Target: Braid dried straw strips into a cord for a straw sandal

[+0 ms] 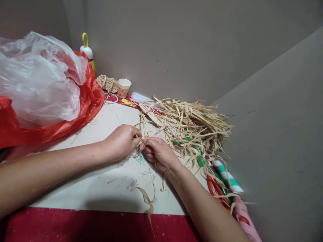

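Straw-coloured braid (144, 128) in the head view, running down over the white sheet (75, 195) to where the left hand (122, 143) and right hand (160, 153) meet, each closed in a fingertip pinch at its near end! Just right, the husk heap (196, 116) sprawls; beyond, the cup (123, 90) stands upright beside a woven piece (107, 84).
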`<state>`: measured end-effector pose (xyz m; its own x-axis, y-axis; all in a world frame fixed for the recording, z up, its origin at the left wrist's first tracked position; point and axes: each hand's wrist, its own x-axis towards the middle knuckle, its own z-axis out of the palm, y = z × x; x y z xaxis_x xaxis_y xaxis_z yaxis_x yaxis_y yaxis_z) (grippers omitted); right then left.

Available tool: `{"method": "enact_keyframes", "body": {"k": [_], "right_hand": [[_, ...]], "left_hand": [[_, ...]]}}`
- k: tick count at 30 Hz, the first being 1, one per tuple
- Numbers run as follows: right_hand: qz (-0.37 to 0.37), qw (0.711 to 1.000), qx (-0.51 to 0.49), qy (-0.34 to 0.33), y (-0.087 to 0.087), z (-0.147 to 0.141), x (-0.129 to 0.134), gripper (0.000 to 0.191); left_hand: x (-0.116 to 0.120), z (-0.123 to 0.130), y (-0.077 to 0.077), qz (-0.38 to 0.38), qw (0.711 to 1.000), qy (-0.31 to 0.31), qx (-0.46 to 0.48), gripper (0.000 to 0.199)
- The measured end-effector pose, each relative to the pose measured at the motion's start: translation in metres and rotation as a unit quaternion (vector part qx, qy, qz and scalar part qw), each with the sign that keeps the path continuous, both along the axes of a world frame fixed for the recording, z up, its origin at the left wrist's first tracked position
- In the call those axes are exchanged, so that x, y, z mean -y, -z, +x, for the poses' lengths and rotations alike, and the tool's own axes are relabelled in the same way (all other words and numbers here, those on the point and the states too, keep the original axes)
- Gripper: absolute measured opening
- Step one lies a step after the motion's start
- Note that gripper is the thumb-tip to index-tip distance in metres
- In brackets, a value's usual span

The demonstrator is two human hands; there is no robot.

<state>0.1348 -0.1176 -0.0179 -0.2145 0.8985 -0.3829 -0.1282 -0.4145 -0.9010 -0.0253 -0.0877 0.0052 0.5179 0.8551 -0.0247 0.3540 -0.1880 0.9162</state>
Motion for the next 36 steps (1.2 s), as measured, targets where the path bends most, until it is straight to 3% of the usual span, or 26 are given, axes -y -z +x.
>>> {"method": "enact_keyframes", "body": {"k": [3, 10, 19, 27, 31, 36], "right_hand": [[0.000, 1.000, -0.010, 0.008, 0.002, -0.001, 0.000, 0.022], [-0.020, 0.999, -0.047, 0.011, 0.003, 0.000, 0.001, 0.033], [-0.029, 0.995, -0.093, -0.004, 0.002, -0.004, 0.006, 0.036], [-0.020, 0.994, -0.103, -0.024, 0.000, -0.006, 0.009, 0.036], [-0.013, 0.995, -0.093, -0.019, 0.003, -0.005, 0.009, 0.036], [-0.018, 0.995, -0.093, -0.029, 0.006, -0.001, 0.006, 0.037]], "left_hand": [[0.005, 0.002, -0.004, 0.116, 0.990, -0.025, -0.079, 0.008], [0.017, 0.008, -0.014, 0.159, 0.974, -0.012, -0.160, 0.016], [0.038, 0.003, 0.004, 0.262, 0.944, -0.058, -0.192, 0.017], [0.045, -0.001, 0.017, 0.387, 0.869, 0.011, -0.308, 0.018], [0.048, -0.001, 0.017, 0.407, 0.848, 0.043, -0.336, 0.019], [0.059, -0.001, 0.020, 0.419, 0.826, 0.102, -0.363, 0.035]]}}
